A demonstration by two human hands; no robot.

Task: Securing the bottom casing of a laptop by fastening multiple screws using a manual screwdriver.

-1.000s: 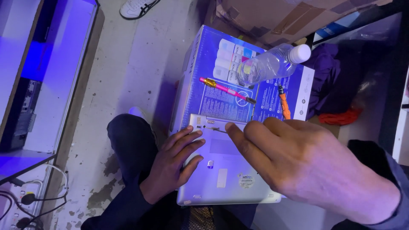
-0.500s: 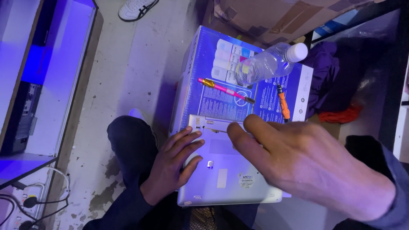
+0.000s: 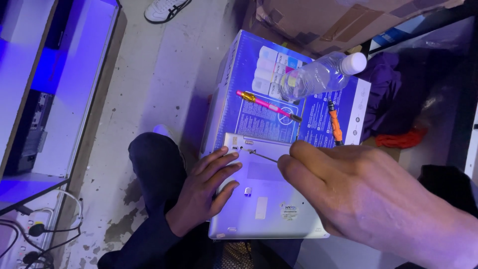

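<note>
Fingers (image 3: 224, 167) of the left hand (image 3: 204, 192) spread flat, pressed on the left part of a silver laptop base (image 3: 269, 199) lying underside up – holding nothing, just bearing down. Index tip sits right by the corner near the small round holes. Right hand (image 3: 368, 192) comes in from 3 o'clock, large and close to the camera; its fingertips are pinched together on the handle end of a thin screwdriver (image 3: 263, 156), whose slim metal shaft runs toward 10 o'clock and ends at a screw spot near the laptop's top edge, just beside the left index finger.

The laptop rests partly on a blue printed cardboard box (image 3: 264, 107) – the box lies at 12 o'clock from the laptop. On the box: a pink screwdriver (image 3: 269, 105) with a gold collar, lying diagonally; an orange-handled tool (image 3: 335, 123) at the 2 o'clock side; a clear plastic water bottle (image 3: 318, 77) with white cap, on its side, at the far edge.

Concrete floor (image 3: 154, 84) stained, at 9 o'clock. White sneaker (image 3: 164, 9) at the top edge. Power strip with plugs (image 3: 30, 239) at 8 o'clock. Orange cloth (image 3: 401, 138) at 3 o'clock from the box, well apart from the hands.
</note>
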